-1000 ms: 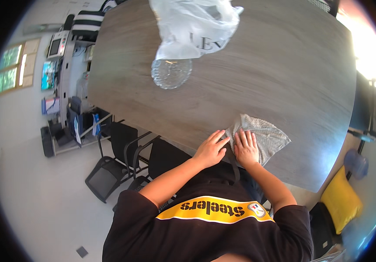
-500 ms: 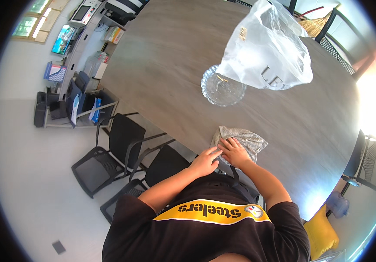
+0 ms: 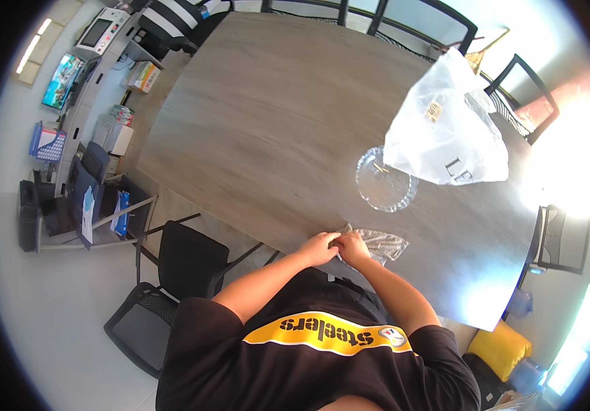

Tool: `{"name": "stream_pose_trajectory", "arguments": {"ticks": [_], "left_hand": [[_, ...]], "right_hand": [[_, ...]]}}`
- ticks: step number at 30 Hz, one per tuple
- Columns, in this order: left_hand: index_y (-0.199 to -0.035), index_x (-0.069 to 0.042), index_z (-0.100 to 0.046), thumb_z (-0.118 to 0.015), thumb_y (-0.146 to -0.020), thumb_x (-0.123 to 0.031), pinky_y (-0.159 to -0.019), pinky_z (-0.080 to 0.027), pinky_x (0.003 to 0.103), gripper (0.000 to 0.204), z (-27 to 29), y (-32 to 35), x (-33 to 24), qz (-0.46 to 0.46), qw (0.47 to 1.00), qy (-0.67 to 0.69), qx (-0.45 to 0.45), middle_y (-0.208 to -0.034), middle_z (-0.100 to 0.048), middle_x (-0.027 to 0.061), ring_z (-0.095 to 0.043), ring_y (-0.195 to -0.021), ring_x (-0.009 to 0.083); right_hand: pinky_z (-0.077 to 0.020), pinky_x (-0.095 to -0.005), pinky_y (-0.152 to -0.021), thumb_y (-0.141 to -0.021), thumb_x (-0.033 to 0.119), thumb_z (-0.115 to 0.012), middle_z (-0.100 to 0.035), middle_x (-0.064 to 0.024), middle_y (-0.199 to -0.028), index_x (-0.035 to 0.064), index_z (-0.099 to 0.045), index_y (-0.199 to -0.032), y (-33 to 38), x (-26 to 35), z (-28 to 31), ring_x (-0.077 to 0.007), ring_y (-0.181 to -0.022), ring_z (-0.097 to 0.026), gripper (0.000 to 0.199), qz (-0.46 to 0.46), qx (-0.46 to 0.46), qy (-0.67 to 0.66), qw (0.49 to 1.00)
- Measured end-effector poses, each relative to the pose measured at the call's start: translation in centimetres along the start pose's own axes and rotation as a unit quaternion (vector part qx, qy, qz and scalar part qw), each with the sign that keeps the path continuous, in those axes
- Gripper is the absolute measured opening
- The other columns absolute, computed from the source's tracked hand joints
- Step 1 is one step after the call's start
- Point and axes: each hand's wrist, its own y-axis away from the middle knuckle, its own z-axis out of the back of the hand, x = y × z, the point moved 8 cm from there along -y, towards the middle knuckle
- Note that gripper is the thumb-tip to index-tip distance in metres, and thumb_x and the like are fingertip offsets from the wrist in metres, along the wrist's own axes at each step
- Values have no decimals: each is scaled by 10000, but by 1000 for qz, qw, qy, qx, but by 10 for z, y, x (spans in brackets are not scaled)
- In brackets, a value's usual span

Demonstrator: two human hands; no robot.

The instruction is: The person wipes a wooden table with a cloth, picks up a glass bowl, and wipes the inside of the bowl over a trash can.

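A crumpled grey patterned cloth (image 3: 385, 244) lies at the near edge of the table, in front of my body. My right hand (image 3: 354, 248) is closed over its left part, fingers curled down into the fabric. Beside it, my left hand (image 3: 319, 248) is closed too, its fingertips meeting the right hand at the cloth's left corner. The fingers hide that corner. Farther off stands a round clear glass dish (image 3: 385, 198) with a scalloped rim and small tan bits in it. A white translucent plastic bag (image 3: 445, 130) overlaps the dish's far right rim.
The large grey-brown table (image 3: 260, 130) spreads ahead of me. A black mesh chair (image 3: 189, 260) stands at its near left side, with more chairs along the far and right sides. A low cabinet with a microwave (image 3: 99, 31) runs along the left wall. A yellow bag (image 3: 504, 349) lies at lower right.
My right hand has gone from lying spread on the cloth to curling into its left side. My left fingers have closed in beside it. The view has shifted, showing more of the far table.
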Motion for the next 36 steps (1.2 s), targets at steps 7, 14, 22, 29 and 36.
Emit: {"name": "stream_pose_trajectory", "arguments": {"ticks": [7, 14, 22, 29, 36], "left_hand": [[-1433, -77, -611, -719, -856, -222, -994, -543, 420, 605, 36, 33, 41, 41, 998, -25, -26, -1303, -652, 204, -660, -1160, 337], [-1378, -73, -670, -683, -897, -286, -952, -567, 434, 526, 27, 69, 45, 99, 994, -34, 34, -1209, -748, 186, -720, -1106, 343], [-1435, -24, -612, -648, -958, -249, -916, -559, 387, 529, 35, 106, 54, 122, 992, 29, 1, -1134, -768, 154, -736, -1025, 286], [-1429, -39, -626, -644, -909, -250, -953, -564, 399, 561, 115, 110, 101, 132, 989, 68, -18, -1236, -745, 205, -728, -1108, 328], [-1427, -26, -622, -654, -924, -235, -908, -570, 391, 546, 226, 95, 169, 48, 998, 41, 9, -1177, -768, 176, -746, -1030, 294]], "right_hand": [[-603, -353, -778, -1026, 360, -647, -740, -93, -1032, 35, -701, -1231, 15, -67, 40, -194, -938, -706, 388, -340, -158, -532, 759], [-601, -384, -727, -1001, 349, -667, -707, -116, -974, 39, -674, -1210, 39, -133, 84, -218, -852, -693, 374, -304, -169, -408, 844], [-525, -466, -983, -816, 311, -830, -585, -180, -1260, 92, -593, -1427, 37, 21, 20, -382, -1198, -576, 691, 12, -92, 98, 991], [-520, -498, -989, -822, 241, -792, -509, -184, -1292, 151, -490, -1546, -16, 64, -22, -390, -1236, -527, 789, -2, -5, 145, 989], [-527, -503, -966, -846, 139, -702, -524, -196, -1257, 128, -485, -1540, -95, 158, -84, -404, -1194, -552, 727, -58, -24, 154, 986]]}}
